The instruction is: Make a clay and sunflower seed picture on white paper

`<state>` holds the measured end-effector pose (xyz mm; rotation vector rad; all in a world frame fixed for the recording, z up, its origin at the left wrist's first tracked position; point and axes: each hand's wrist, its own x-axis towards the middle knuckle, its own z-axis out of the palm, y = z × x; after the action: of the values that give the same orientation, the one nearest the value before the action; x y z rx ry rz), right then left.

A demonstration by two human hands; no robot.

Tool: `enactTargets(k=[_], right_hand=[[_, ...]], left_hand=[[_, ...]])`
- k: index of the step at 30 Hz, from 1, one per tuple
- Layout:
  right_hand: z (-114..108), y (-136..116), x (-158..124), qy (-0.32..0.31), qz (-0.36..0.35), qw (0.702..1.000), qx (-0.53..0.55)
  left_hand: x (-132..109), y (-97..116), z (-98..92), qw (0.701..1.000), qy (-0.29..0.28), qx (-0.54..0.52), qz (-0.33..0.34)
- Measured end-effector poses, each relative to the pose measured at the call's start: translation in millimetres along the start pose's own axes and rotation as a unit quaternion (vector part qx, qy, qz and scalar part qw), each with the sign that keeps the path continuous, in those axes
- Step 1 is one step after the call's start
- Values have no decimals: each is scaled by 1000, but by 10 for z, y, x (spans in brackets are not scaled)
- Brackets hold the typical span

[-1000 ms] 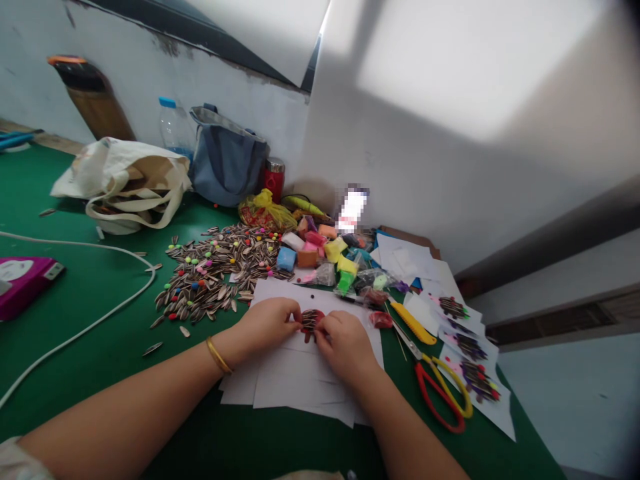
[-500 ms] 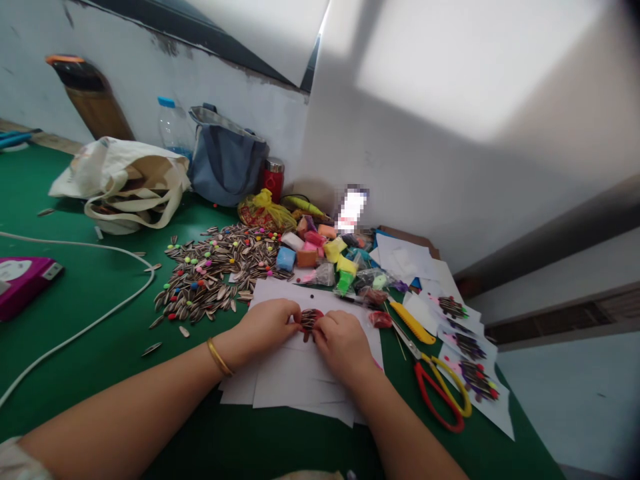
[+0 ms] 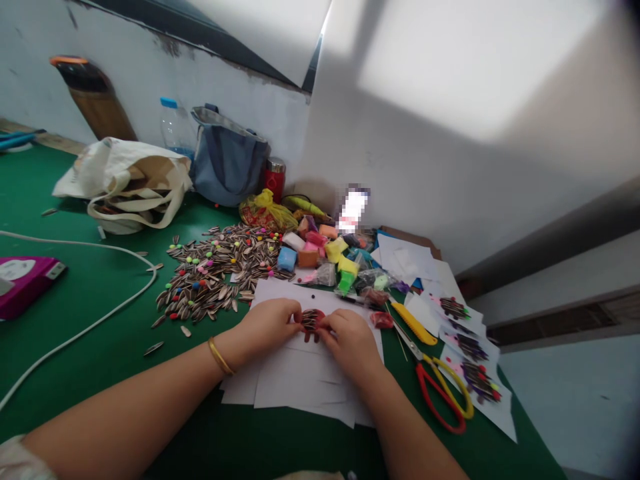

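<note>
A small reddish-brown clay figure (image 3: 311, 321) with striped seeds on it lies on white paper sheets (image 3: 300, 380) in the middle. My left hand (image 3: 274, 325) touches its left edge with thumb and forefinger close together. On its right side, my right hand (image 3: 349, 339) has thumb and fingers closed at the figure's edge. Beyond the paper on the left spreads a pile of sunflower seeds (image 3: 215, 273) with small coloured balls. Soft clay packets in many colours (image 3: 309, 257) lie behind the paper.
Scissors with red and yellow handles (image 3: 440, 383) and a yellow cutter (image 3: 414, 323) lie right of the paper. Seed-covered figures (image 3: 480, 381) rest on papers farther right. Bags (image 3: 227, 160), a red flask (image 3: 275, 179) and a lit phone (image 3: 353, 210) stand behind. A white cable (image 3: 95, 320) curves across the left.
My right hand has shifted slightly to the right along the figure's edge, so more of the figure shows. My left hand stays at the left edge.
</note>
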<state>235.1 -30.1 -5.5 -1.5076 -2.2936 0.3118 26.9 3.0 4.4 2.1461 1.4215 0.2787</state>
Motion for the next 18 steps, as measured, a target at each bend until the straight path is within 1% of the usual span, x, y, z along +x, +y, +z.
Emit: enactTargets(k=[5,9,14,18], right_hand=[[50,115,35,8,25,998,62],[97,145,62,8,49,993,102],[125,153,79,4,67,991,120],[126,152,83,-4,68,990,121]], left_hand=[[-15,42,24,1000,0,19,-16],[-13,68,60,999,1,39,-26],[0,85,78,998,3,59,-32],[11,84,96,997,1,76,-25]])
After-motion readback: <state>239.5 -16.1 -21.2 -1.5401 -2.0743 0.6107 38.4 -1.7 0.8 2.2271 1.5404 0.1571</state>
